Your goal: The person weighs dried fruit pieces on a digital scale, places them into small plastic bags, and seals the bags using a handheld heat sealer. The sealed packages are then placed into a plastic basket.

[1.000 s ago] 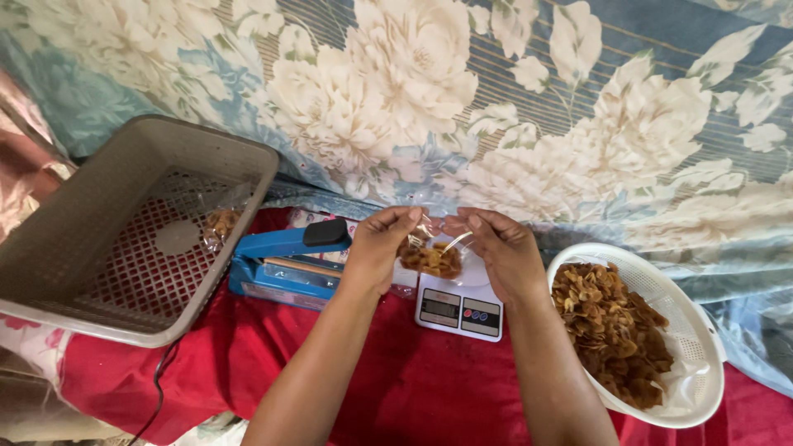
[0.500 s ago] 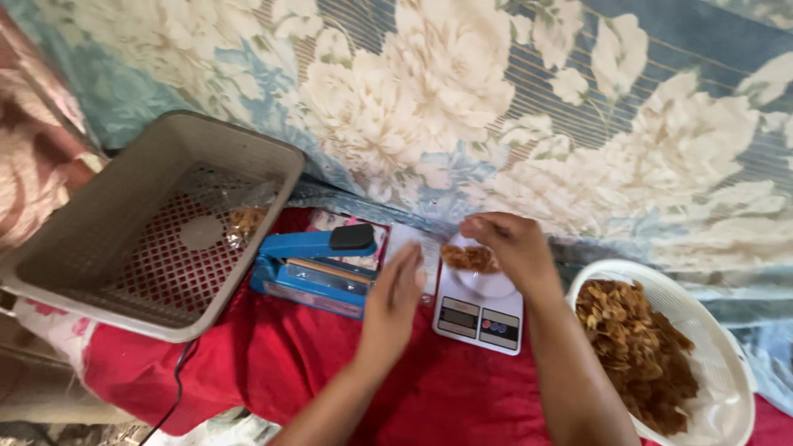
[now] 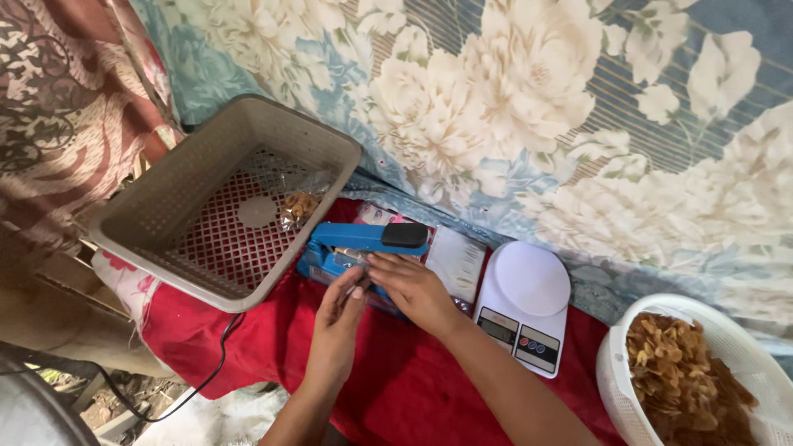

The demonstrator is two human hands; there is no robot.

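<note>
A blue heat sealer with a black handle lies on the red cloth. Both hands meet at its front edge. My left hand comes up from below, its fingertips pinching a small clear packet that lies in the sealer's jaw. My right hand rests over the sealer's base and grips the same packet from the right, hiding most of it. Just right of the hands stands a white digital kitchen scale with a bare round platform.
A grey plastic basket at the left holds one filled packet of brown snack. At the right edge is a white bowl of brown chips. Flat clear bags lie beside the sealer. A black cord hangs off the cloth, with floral fabric behind.
The filled packet has left the scale, and both hands have moved left with it to the blue sealer. The view has shifted left and closer.
</note>
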